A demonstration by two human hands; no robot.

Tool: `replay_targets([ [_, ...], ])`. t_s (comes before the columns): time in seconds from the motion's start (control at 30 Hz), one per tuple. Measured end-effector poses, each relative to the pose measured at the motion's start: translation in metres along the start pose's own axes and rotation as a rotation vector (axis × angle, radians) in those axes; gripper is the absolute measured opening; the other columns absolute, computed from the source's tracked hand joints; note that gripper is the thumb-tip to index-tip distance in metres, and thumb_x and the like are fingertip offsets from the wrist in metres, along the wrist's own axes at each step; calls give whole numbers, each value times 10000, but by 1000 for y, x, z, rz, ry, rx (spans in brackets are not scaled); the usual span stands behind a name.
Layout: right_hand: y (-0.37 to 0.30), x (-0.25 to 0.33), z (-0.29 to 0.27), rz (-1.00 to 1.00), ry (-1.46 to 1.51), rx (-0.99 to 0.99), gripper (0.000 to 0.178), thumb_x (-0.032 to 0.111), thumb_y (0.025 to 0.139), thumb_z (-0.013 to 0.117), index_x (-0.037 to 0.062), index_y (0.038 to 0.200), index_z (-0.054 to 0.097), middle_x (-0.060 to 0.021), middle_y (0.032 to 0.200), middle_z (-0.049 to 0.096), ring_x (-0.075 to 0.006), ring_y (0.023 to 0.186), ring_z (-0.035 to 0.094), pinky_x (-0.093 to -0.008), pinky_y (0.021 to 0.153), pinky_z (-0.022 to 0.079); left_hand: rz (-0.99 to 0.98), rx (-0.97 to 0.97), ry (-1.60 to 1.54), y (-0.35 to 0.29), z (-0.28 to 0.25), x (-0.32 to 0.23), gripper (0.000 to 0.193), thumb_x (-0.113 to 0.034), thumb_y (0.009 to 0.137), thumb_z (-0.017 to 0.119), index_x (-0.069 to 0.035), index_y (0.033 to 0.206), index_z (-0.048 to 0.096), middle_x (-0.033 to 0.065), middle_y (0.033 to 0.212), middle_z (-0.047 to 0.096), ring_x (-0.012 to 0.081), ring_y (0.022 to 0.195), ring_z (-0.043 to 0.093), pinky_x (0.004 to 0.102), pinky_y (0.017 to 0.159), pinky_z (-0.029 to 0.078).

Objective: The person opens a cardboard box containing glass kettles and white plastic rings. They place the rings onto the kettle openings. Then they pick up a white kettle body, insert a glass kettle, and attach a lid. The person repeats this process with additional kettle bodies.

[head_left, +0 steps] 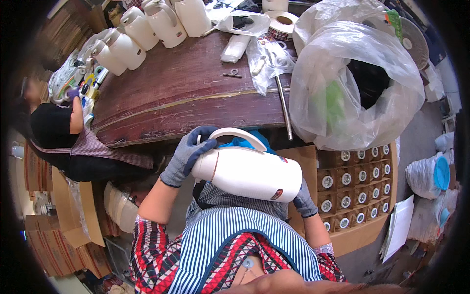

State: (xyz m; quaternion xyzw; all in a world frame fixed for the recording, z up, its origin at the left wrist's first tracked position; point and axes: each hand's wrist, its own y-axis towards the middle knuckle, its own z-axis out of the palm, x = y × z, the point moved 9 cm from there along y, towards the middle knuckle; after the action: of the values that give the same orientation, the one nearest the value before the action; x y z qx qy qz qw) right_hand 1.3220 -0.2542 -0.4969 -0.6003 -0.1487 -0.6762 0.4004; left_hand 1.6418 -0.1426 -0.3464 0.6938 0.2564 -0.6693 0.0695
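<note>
Nearest my lens, the striped apron (235,223) fills the lower view, and before it I see the white jug (245,171) held in the air short of the table, lying nearly sideways, neck to the left, base to the right and slightly lower. Its curved handle (240,133) arches on top. From my remote seat I watch the gloved left hand (192,154) wrap its fingers around the neck; the gloved right hand (304,201) is at the base, mostly hidden behind it, so I cannot tell how its fingers are set. Right of that, a divided carton (360,241) holds rows of round, pale-rimmed pieces. Beyond the jug stretches the dark red table (171,98), bearing a metal rod (282,105), a big clear bag (313,93) at its right end and more white jugs (166,25) toward the far left. Another person (110,153) sits at the left.
</note>
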Motion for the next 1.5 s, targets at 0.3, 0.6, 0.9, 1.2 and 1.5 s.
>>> replay_targets([
  [0.3,-6,4,9,-5,-9,153,751,264,860,804,28,1482,457,-141,1461,537,-252,1340,509,-400,1146,394,-44,15,-23,-3,26,-8,404,-205,915,742,-17,1255,633,77,1094,680,149,981,655,302,906,548],
  [0.6,-20,10,12,0,-44,227,729,251,866,800,28,1476,469,-141,1456,544,-245,1329,519,-392,1138,403,21,60,-53,-1,39,-9,452,-224,882,767,-16,1263,643,83,1134,686,164,1047,642,321,970,514],
  [0.9,-48,26,-5,97,-194,200,607,264,908,762,17,1419,547,-129,1405,602,-241,1280,563,-386,1087,453,45,65,-80,2,28,18,453,-174,856,784,-7,1259,658,90,1188,678,191,1104,623,338,998,494],
  [1.2,-31,299,70,-487,-1346,176,532,408,915,689,27,1270,578,-150,808,711,-328,686,713,-368,598,561,74,141,-674,32,74,64,442,-226,964,709,-65,1343,549,137,1224,671,270,1100,668,434,988,556],
  [1.5,144,354,-161,-407,-1272,-725,336,395,939,624,87,1019,731,-151,907,748,-350,785,717,-450,748,563,-261,337,-972,5,64,54,516,-441,1037,513,-22,1336,546,152,1243,653,265,1147,645,402,1017,537],
])
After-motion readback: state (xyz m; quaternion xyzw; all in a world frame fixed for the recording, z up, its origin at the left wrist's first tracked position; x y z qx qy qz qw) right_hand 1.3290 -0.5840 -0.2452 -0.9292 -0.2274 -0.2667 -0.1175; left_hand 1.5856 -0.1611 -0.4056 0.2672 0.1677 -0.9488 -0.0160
